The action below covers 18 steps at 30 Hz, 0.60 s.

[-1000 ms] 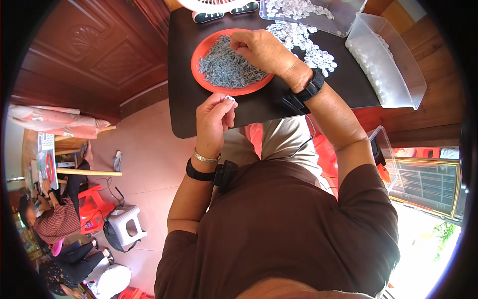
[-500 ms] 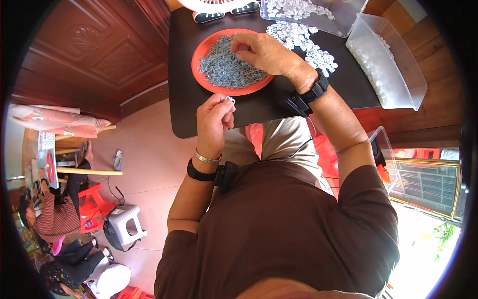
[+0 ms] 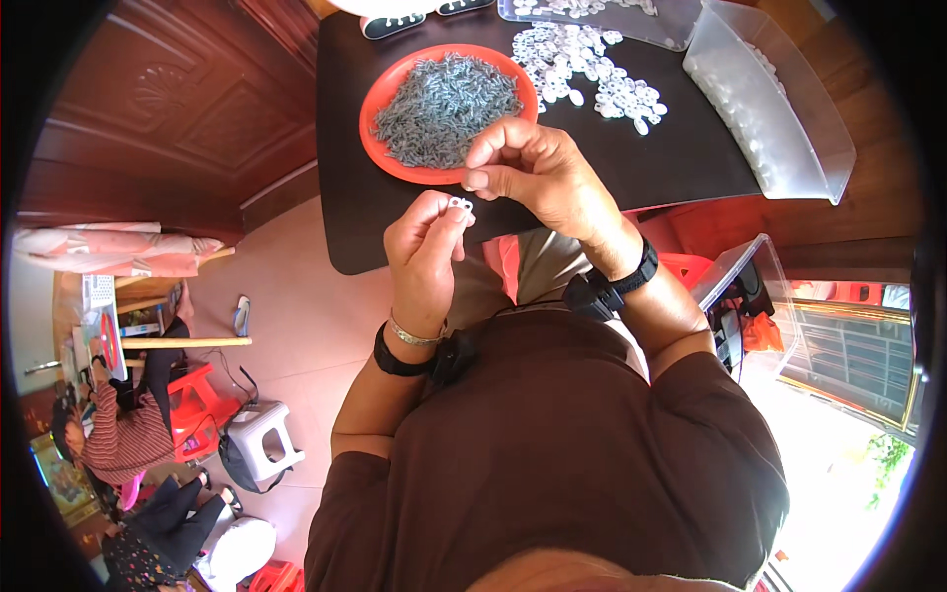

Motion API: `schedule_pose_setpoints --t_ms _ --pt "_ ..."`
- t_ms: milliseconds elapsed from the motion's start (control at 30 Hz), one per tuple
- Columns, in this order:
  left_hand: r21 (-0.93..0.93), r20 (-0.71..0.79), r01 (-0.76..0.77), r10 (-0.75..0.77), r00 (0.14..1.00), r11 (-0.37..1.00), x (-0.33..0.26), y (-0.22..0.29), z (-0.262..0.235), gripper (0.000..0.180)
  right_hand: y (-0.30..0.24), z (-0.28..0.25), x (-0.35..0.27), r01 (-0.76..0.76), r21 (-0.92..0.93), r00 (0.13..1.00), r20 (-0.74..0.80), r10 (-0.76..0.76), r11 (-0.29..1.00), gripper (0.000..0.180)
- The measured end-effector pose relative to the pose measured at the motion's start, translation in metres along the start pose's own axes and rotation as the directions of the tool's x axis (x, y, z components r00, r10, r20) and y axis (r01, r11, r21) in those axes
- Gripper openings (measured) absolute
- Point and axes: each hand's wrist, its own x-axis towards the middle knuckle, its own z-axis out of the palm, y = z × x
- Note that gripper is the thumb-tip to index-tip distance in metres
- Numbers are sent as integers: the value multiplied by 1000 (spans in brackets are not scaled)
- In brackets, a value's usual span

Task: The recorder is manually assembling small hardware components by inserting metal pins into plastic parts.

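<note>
- One small white plastic piece with openings (image 3: 461, 204), gripped between thumb and fingers of my left hand (image 3: 419, 247).
- My right hand (image 3: 552, 183), just beside it: fingers curled toward the thumb; whether they hold anything, I cannot tell.
- One round red dish (image 3: 369, 128), heaped with slender grey-blue pieces (image 3: 449, 109).
- White oval pieces (image 3: 631, 99), loose on the black desk (image 3: 691, 168).
- One translucent plastic bin (image 3: 814, 138), at right.

Head camera, the left of a fisheye pair, is looking steeply down from the wearer's head. Brown shirt (image 3: 552, 434) is filling the near lower middle; left hand (image 3: 422, 255) and right hand (image 3: 543, 183) are sitting farther off, upper centre; black table (image 3: 681, 163) is stretching beyond. Wide lens is also catching floor (image 3: 296, 331) and carved wood panel (image 3: 178, 109) leftward, straight edges bowing.
</note>
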Motion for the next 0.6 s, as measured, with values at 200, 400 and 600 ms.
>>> schedule_pose_setpoints --t_ms 200,400,600 --pt "93 -3 -32 33 999 995 -1 -2 4 13 0 -3 -4 18 -30 999 38 -16 999 9" --pt "77 18 -4 2 1000 997 -1 -2 6 12 1 -3 -7 35 -79 997 65 -30 996 7" --pt "102 23 8 -10 1000 995 -1 0 6 12 3 -4 -8 48 -81 996 72 -42 996 6"
